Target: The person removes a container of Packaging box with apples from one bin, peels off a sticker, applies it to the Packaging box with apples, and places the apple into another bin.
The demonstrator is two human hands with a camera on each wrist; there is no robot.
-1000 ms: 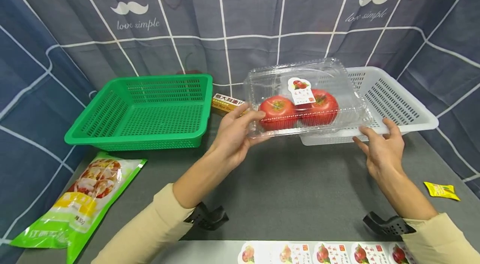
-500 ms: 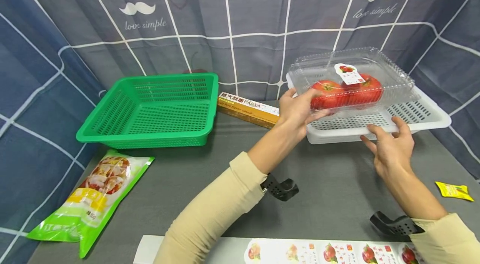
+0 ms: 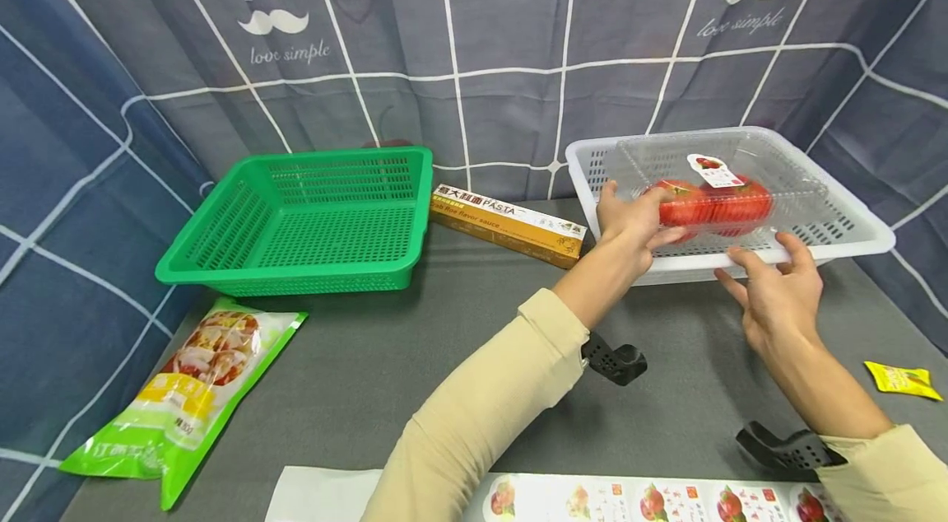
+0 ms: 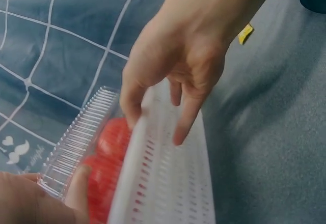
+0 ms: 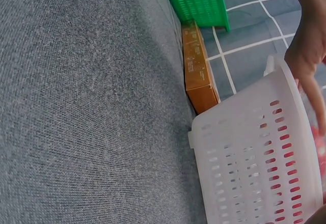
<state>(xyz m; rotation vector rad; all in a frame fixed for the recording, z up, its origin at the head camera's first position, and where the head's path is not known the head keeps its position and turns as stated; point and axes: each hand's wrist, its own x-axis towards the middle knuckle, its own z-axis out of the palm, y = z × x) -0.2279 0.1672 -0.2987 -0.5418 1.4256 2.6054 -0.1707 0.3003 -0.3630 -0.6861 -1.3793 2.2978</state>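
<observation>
My left hand (image 3: pixel 629 226) holds the left end of a clear plastic box (image 3: pixel 796 172), which is inside the white basket (image 3: pixel 862 242). Two round red fruits (image 3: pixel 743 205) sit in the box, and a white label (image 3: pixel 714 172) is stuck on its lid. With fingers and thumb on either side, my right hand (image 3: pixel 781 295) grips the basket's front rim. In the left wrist view the right hand (image 4: pixel 175 51) straddles the rim beside the box (image 4: pixel 76 137). Most of the right hand is out of the right wrist view.
A green basket (image 3: pixel 296 267) stands at left, with a brown pasta box (image 3: pixel 511 221) between the two baskets. A green food bag (image 3: pixel 185 382) lies front left. A small yellow packet (image 3: pixel 903 379) is at far right, and a strip of labels (image 3: pixel 548 497) lies along the front.
My left hand has carried the clear box rightward and down into the white basket, uncovering the pasta box. My right hand stays at the basket's front rim.
</observation>
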